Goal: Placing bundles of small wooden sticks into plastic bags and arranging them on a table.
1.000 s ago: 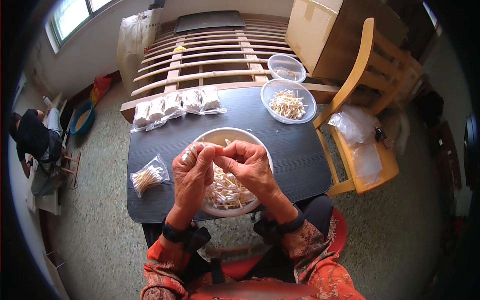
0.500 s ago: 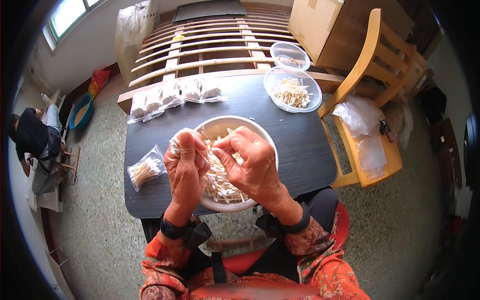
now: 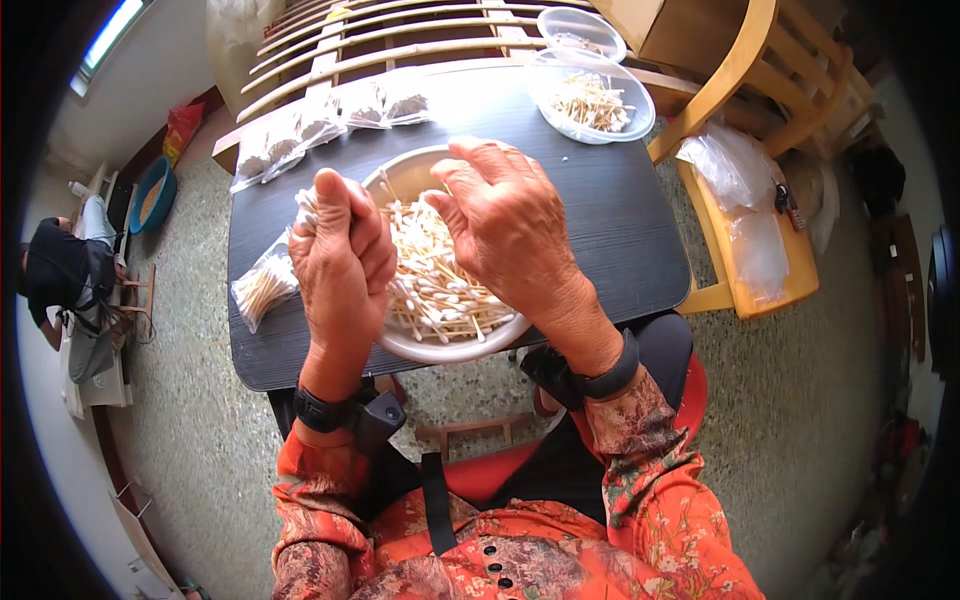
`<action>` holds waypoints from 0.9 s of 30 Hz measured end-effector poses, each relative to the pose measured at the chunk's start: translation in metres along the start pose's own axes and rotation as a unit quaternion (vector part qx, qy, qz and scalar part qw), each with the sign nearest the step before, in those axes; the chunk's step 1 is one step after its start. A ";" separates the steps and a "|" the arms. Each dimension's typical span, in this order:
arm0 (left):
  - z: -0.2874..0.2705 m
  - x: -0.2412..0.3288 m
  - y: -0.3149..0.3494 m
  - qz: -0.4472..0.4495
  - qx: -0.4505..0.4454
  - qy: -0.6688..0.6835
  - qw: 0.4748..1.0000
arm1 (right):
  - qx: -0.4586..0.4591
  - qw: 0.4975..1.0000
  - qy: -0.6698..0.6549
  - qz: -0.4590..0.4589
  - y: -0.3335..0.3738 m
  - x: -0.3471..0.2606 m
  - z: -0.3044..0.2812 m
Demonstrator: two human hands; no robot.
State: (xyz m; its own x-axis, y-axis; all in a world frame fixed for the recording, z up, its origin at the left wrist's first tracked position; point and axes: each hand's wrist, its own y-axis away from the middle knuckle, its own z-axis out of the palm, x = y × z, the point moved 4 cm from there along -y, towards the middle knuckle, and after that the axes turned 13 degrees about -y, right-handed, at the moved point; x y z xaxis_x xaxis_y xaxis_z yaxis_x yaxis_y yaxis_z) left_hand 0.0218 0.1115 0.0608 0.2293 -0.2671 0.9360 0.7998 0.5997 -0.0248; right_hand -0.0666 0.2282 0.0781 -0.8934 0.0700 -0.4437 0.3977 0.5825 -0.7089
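Note:
My left hand (image 3: 340, 260) is closed around a bundle of cotton swabs (image 3: 306, 208), their white tips showing beside the upright thumb. Above the right part of a white bowl (image 3: 450, 353) my right hand (image 3: 520, 225) is curled, thumb toward the bent fingers; what lies between the fingertips is too small to make out. Loose cotton swabs (image 3: 430, 285) with pale sticks fill the bowl in a jumble. Left of my left hand lies a clear bag of swabs (image 3: 264, 284) on the dark table (image 3: 615, 230).
Several filled clear bags (image 3: 318, 120) line the table's far left edge. A clear plastic bowl of swabs (image 3: 590, 103) stands far right, another clear bowl (image 3: 580, 35) behind it. Plastic bags (image 3: 735, 165) lie on a wooden chair (image 3: 785, 265). A person (image 3: 68, 265) sits far left.
My right hand has risen slightly and moved right, away from the left hand, its fingers less tightly pinched. The left hand still grips its bundle. The whole view has shifted downward.

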 end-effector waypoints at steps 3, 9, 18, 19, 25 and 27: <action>0.001 0.000 0.001 -0.006 0.017 -0.012 1.000 | -0.038 0.999 0.003 0.027 0.000 -0.002 0.002; 0.001 -0.003 -0.001 0.004 0.001 -0.039 0.999 | -0.041 0.998 0.019 0.032 0.004 0.005 0.006; -0.004 -0.003 -0.004 0.018 0.016 -0.012 1.000 | -0.071 0.997 0.005 0.035 0.006 0.008 0.008; -0.004 -0.004 -0.004 0.013 0.006 -0.001 1.000 | -0.059 0.998 0.001 0.028 0.006 0.007 0.007; -0.004 -0.003 -0.003 0.016 0.003 0.018 1.000 | -0.028 0.998 -0.055 0.020 0.005 0.012 0.008; -0.005 -0.003 -0.003 0.013 0.007 0.027 1.000 | -0.022 0.996 -0.076 0.032 0.002 0.008 0.006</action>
State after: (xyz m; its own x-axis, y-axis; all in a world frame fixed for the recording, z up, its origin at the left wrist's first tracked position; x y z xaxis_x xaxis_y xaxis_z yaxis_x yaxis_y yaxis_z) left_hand 0.0213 0.1066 0.0563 0.2790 -0.2910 0.9151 0.7861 0.6166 -0.0436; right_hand -0.0713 0.2254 0.0699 -0.8231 -0.0132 -0.5678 0.4409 0.6153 -0.6534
